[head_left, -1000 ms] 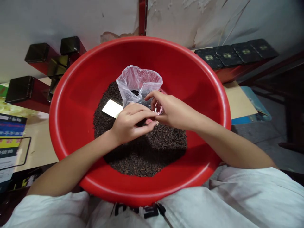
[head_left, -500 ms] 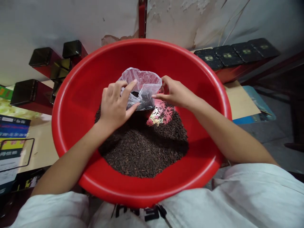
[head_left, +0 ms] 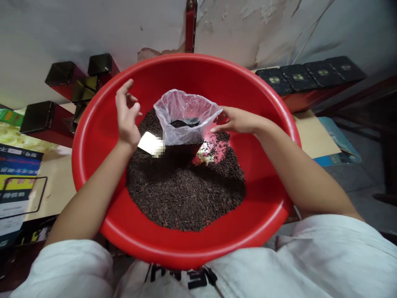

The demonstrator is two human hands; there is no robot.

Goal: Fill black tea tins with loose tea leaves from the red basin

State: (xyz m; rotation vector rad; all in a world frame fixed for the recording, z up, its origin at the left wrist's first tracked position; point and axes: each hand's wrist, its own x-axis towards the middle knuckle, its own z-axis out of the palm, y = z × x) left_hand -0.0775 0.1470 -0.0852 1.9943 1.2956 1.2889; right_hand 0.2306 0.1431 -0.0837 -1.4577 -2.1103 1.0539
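Note:
A dark box (head_left: 183, 150) stands in the dark loose tea leaves (head_left: 186, 198) inside a large red basin (head_left: 186, 248). Its clear plastic bag (head_left: 186, 101) flares open at the top, with dark leaves showing inside. My left hand (head_left: 126, 116) is raised left of the box, fingers apart and holding nothing. At the bag's right edge is my right hand (head_left: 237, 120), its fingers bent and the thumb apart from them; the fingertips seem to touch the plastic. A bright, partly blurred rectangle (head_left: 149, 142) lies between my left hand and the box. Right of the box is a shiny red-and-gold surface (head_left: 211, 153), partly strewn with leaves.
Several dark-topped red boxes (head_left: 35, 118) stand left of the basin. More black-topped boxes (head_left: 299, 76) line up at the back right, by a tan board (head_left: 316, 134). A printed sheet (head_left: 18, 182) lies at far left. A peeling wall (head_left: 248, 25) rises behind.
My left hand has let go of the bag and moved left, away from it. The bag's mouth is spread wider. My right hand has shifted slightly right, staying at the bag's edge.

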